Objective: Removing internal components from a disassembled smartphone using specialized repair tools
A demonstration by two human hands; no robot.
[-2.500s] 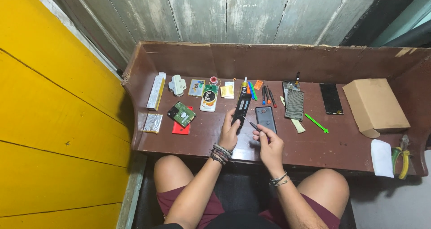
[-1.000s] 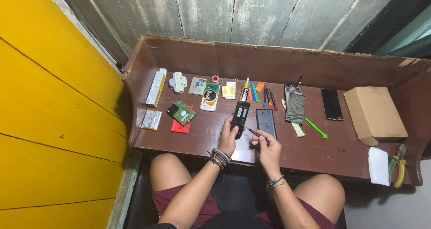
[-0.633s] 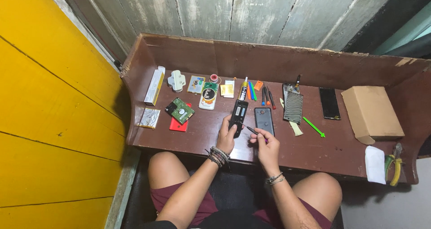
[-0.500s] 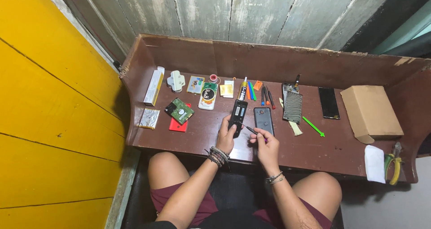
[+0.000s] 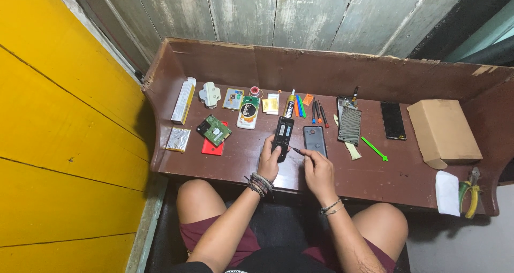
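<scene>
Centrally, at near edge of desk (image 5: 235, 168): left hand (image 5: 269, 163) curled around lower end of black phone (image 5: 282, 136), fingers closed on its sides, phone flat on desk, long axis pointing away from body. Right hand (image 5: 317, 168) pinched shut on thin tool (image 5: 293, 149), tip angled left and resting at right edge of phone, near its lower half. Bracelets on both wrists.

Just right of phone: dark back cover (image 5: 314, 139), flat, close to right hand's knuckles. Right of cover: grey ribbed part (image 5: 350, 126), then green stick (image 5: 374, 148), then second phone (image 5: 393, 120), face up. Far right: cardboard box (image 5: 443, 131), white cloth (image 5: 447, 192), yellow-handled pliers (image 5: 471, 195) at desk corner.

Behind phone: glue tube (image 5: 289, 104), row of small coloured screwdrivers (image 5: 310, 110). Left of those: white-green pack (image 5: 248, 111), solder spool (image 5: 255, 91), white holder (image 5: 210, 95).

Far left: green circuit board (image 5: 214, 129) lying on red card (image 5: 212, 146), silver foil pack (image 5: 178, 139), long white box (image 5: 183, 100).

Both thighs visible under desk edge. Yellow wall (image 5: 59, 128) at left, grey plank wall (image 5: 300, 10) behind desk.
</scene>
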